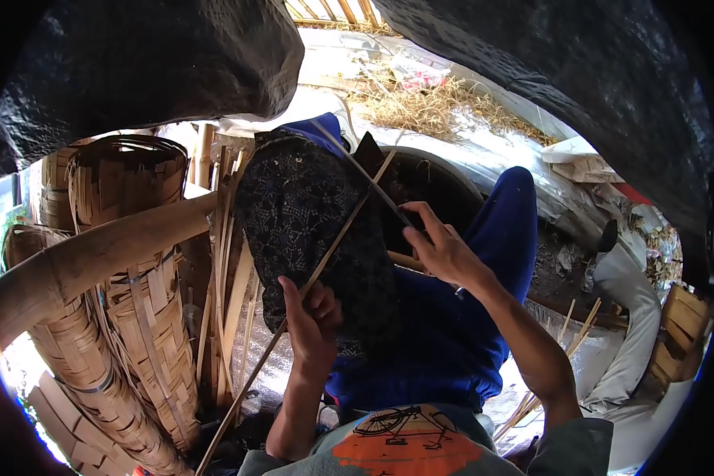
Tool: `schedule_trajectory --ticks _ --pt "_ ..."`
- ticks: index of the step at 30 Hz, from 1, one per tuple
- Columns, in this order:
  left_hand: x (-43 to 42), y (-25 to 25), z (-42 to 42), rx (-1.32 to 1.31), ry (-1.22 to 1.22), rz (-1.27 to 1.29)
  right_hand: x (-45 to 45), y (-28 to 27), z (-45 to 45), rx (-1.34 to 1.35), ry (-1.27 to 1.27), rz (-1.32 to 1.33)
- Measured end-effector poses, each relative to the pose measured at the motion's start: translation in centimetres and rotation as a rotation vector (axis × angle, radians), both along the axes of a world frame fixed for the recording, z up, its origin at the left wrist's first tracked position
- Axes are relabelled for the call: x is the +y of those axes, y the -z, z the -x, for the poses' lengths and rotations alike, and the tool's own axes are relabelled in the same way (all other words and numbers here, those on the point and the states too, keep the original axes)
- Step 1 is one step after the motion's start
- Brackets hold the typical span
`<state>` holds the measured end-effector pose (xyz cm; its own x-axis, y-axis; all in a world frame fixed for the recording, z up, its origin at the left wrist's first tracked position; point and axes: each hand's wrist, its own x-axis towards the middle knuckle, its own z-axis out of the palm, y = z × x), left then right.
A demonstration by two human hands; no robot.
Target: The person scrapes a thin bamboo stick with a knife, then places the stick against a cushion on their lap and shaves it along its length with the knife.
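With our left hand [312,316] we are pinching a thin strip [339,236] between thumb and fingers; with our right hand [438,247] we are gripping a long, slender tool [355,164] that is crossing the strip close to its far end. The strip is slanting near-left over a dark patterned cloth [287,198]. Left, tall woven baskets [127,189] are standing around a thick pole [127,239]; straw [420,107] is lying on the far side.
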<state>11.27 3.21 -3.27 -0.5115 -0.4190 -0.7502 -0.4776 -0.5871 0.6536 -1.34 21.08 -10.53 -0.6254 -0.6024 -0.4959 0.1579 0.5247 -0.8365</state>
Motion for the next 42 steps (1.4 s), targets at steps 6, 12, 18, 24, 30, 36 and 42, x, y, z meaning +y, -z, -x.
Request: schedule_trajectory --ticks 6,12,18,24,30,36,42 --pt "0.5 0.1 -0.6 -0.005 -0.084 -0.226 -5.0 0.5 1.5 -0.351 0.388 0.042" --pt "0.7 0.3 -1.1 0.059 -0.018 -0.252 -7.8 3.2 3.8 -0.507 0.584 0.171" --pt "0.2 -0.3 -1.5 0.027 0.034 -0.343 -8.2 4.1 4.5 -0.550 0.613 0.165" --pt "1.8 -11.9 -3.0 -0.038 0.478 -0.374 -8.1 4.7 5.2 -0.511 0.677 0.189" --pt "0.1 -14.2 0.4 -0.241 0.755 0.058 -8.6 5.3 6.3 -0.458 0.717 0.262" --pt "-6.5 -18.9 -0.1 -0.481 1.008 0.518 -9.0 4.4 6.6 -0.384 0.633 0.302" --pt "-7.0 -2.8 6.0 -0.107 1.119 0.816 -10.0 3.0 6.5 -0.390 0.568 0.431"
